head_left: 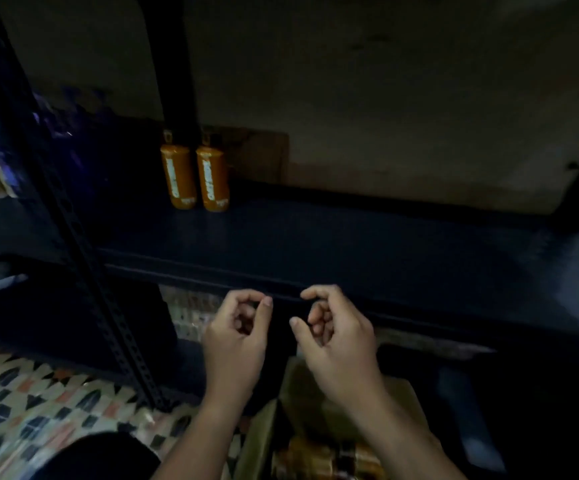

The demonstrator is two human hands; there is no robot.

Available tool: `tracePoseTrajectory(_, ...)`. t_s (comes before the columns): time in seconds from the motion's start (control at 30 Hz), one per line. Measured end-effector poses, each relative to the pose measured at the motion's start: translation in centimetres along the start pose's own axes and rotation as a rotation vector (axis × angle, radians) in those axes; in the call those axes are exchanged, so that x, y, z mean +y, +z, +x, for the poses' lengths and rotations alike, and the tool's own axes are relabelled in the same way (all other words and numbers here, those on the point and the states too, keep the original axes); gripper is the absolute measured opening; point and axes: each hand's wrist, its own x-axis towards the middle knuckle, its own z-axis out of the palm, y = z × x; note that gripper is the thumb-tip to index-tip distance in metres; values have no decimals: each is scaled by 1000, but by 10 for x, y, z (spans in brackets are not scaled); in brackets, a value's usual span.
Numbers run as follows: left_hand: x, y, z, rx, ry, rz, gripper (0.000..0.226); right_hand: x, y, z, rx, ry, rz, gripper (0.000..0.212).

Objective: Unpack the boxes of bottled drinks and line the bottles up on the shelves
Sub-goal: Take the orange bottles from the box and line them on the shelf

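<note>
Nearest, at the lower edge of the view, an open cardboard box [315, 427] sits on the floor with amber bottles in the box [326, 459] showing directly beneath the right forearm, so the next bottle lies below and behind both hands, closer to the right one. Above it the left hand [236, 337] and right hand [336, 334] hover side by side with fingers loosely curled, holding nothing, just short of the dark shelf's [350, 244] front lip. Farther back, two orange bottles [194, 174] stand upright, touching, at the shelf's rear left beside a black upright post [173, 64]; the shelf surface to their right looks free, and nothing seems to block the lift except the shelf edge itself.
</note>
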Motion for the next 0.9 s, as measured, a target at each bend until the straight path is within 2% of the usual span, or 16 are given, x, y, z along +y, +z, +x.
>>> tracePoseTrajectory(0.1,-37,19,-54,-122,-142,84,10,56,-7,-49,-69,179,-121,28)
tracePoseTrajectory(0.27,-119,48,-134,-455,-364,344,18,152,-14,-128,-322,601,-324,41)
tracePoseTrajectory(0.4,-172,58,-178,-718,-475,592,55,195,-7,-173,-454,782,-482,65)
tracePoseTrajectory(0.47,-191,55,-197,-828,-419,801,69,209,-1,-190,-543,868,-546,76)
tracePoseTrajectory(0.53,-201,51,-211,-881,-292,925,80,218,6,-202,-638,872,-660,75)
tracePoseTrajectory(0.6,-206,50,-214,-858,-248,950,86,224,12,-211,-650,795,-772,70)
tracePoseTrajectory(0.7,-213,57,-208,-839,-187,974,92,233,21,-216,-555,737,-869,66)
tracePoseTrajectory(0.8,-222,64,-200,-851,-54,964,94,243,22,-210,-401,589,-1007,72)
tracePoseTrajectory(0.9,-230,73,-194,-984,-4,916,91,262,24,-202,-466,523,-995,81)
